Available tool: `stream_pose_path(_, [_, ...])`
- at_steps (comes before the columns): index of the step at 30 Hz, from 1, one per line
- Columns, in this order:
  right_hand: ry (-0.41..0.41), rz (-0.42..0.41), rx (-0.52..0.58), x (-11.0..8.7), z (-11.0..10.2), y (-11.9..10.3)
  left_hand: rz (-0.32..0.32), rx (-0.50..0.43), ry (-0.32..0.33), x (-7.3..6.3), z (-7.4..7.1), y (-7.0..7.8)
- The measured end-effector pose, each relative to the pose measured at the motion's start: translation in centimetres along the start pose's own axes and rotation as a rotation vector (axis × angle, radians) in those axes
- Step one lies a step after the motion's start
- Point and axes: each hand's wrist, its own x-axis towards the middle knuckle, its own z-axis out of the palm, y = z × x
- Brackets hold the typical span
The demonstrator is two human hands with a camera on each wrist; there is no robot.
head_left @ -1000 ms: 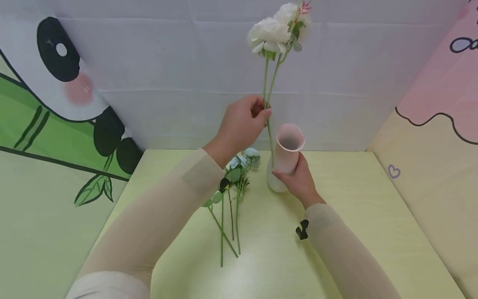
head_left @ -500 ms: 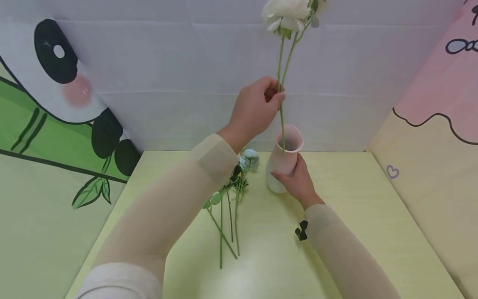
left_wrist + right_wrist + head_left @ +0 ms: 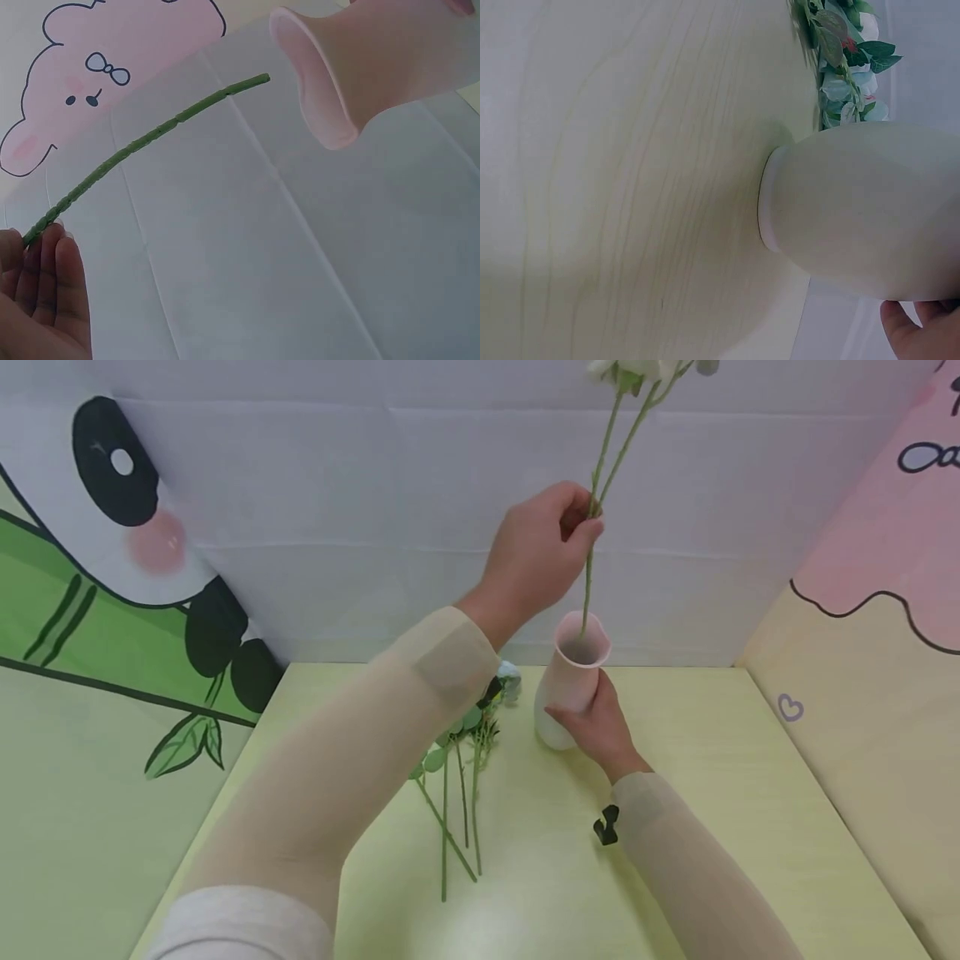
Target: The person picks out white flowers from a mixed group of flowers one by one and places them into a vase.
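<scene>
Pink vase (image 3: 558, 693) near desk's (image 3: 750, 760) far edge, right hand (image 3: 603, 731) gripping | left hand (image 3: 542, 547) pinching stem (image 3: 588, 581), tip (image 3: 262, 78) outside mouth (image 3: 582, 650) | right edge well apart

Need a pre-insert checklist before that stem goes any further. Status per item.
1. Left hand has the stem: ok, pinched.
2. Right hand steadies the vase: ok, gripping its side.
3. Vase standing on the table: ok.
4. Stem tip inside the mouth: not ok; the left wrist view shows it just outside.
5. Blooms undamaged: cannot tell; the head view cuts them off.
6. Other flowers clear of the vase: ok, lying to its left in the head view.
</scene>
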Motion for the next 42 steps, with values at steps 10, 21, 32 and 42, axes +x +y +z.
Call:
stream_pose_path(10, [0.003,0.013,-0.003,0.0,-0.1,0.1,-0.025,-0.035,-0.001,1.5,0.5,1.3])
stream_pose_path(21, [0.011,-0.01,0.005,0.1,0.0,0.3,-0.069,-0.13,0.019,1.3,1.2,0.1])
stream_pose_path(32, [0.014,-0.038,0.033,0.0,0.1,0.1,-0.115,-0.148,0.035,0.6,2.1,-3.3])
stream_pose_path(42, [0.02,-0.039,0.034,0.1,0.1,0.2,-0.147,-0.118,0.018,-0.4,3.1,-5.5])
